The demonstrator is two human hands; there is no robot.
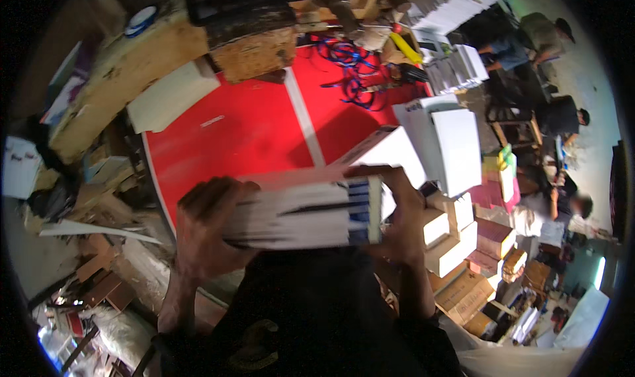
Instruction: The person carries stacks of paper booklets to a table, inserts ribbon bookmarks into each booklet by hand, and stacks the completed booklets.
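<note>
Between my two hands, in front of my body, is a thick white stack of what look like booklets or paper [304,211], with dark streaks and blue bands toward its right end. My left hand [211,228] wraps round its left end. At the right end, my right hand [402,211] grips it with curled fingers. Motion blurs the stack, and its underside is hidden. Just beyond it, another white stack [397,151] lies on the red tabletop [238,135].
Tall white stacks [458,145] stand on the right, above cardboard boxes [466,294]. Blue straps [357,66] and a yellow-handled tool [405,47] lie at the far edge. A wooden block [254,53] and a cream sheet [175,98] sit far left. Several people [562,116] are farther right.
</note>
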